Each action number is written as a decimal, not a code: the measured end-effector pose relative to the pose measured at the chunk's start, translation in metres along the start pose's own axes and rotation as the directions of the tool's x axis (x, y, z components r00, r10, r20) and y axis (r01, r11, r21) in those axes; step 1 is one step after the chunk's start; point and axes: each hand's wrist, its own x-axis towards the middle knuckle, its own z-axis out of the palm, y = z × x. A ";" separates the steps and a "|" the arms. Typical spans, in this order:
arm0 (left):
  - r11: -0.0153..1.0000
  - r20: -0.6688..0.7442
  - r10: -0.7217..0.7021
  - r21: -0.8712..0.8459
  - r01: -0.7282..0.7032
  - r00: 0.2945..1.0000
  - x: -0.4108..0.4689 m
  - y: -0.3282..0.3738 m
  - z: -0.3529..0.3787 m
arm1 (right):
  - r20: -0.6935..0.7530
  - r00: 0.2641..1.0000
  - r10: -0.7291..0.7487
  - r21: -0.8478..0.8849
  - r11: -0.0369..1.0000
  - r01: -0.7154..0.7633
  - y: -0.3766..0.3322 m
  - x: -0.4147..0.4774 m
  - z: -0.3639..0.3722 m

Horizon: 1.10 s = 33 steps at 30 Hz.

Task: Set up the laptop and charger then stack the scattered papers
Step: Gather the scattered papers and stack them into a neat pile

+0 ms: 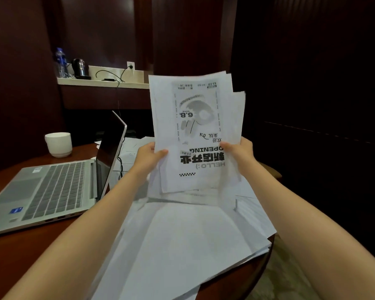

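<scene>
I see my left hand [148, 158] and right hand [238, 151] gripping opposite edges of an upright sheaf of papers [195, 126], raised just right of the open laptop [52, 191]. Loose sheets [182, 239] cover the surface [20, 254] right of the laptop too.

1. The papers [195, 131] are thin matt white paper; the top sheet carries grey and black print.
2. The laptop [41, 191] has a matt silver metallic-looking body and a glossy dark screen.
3. The tabletop [20, 256] is polished reddish-brown wood.
4. The cup [58, 144] looks like smooth white ceramic.
5. The kettle [81, 68] is shiny metal.
</scene>
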 end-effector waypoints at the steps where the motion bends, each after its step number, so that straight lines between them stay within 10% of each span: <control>1: 0.999 -0.036 0.020 -0.044 -0.022 0.999 0.000 0.005 0.002 | -0.028 0.999 -0.040 0.016 0.999 0.040 -0.004 0.004 0.005; 8: 0.975 -0.248 0.049 -0.197 -0.100 0.967 0.005 0.018 0.005 | -0.020 0.990 -0.140 0.019 0.990 0.140 -0.019 0.008 0.021; 28: 0.998 -0.094 0.046 -0.027 -0.048 0.995 0.004 0.005 0.000 | 0.183 0.983 -0.021 -0.152 0.987 0.049 0.008 -0.007 0.053; 33: 0.992 -0.283 -0.022 -0.124 -0.014 0.959 0.003 0.007 0.002 | 0.111 0.993 -0.047 -0.162 0.985 0.064 0.015 -0.004 0.052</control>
